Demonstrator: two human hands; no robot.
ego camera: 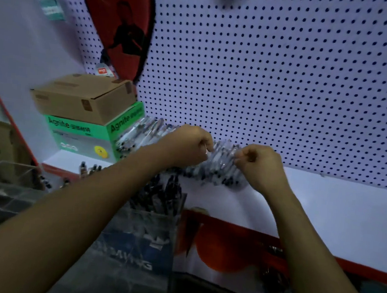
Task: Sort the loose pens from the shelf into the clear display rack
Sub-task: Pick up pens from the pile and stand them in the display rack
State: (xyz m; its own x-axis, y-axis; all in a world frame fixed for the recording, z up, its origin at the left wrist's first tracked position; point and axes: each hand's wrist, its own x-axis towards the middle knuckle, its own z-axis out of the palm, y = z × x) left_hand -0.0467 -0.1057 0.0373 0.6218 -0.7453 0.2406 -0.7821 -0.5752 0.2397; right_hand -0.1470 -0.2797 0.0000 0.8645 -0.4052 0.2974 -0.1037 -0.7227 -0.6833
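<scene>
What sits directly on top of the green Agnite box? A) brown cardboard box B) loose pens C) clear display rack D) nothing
A: the brown cardboard box rests on the green Agnite box at the left end of the shelf; the loose pens lie beside it on the shelf, under both hands.

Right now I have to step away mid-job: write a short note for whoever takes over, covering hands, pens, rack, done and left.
Left hand: fingers curled on the pile of loose pens on the white shelf.
Right hand: fingers pinching pens at the pile's right end.
Clear display rack: below the shelf edge, one compartment already holding dark pens.
Done: some pens racked.
Left: most of the pile, which stretches back to the green box.
</scene>
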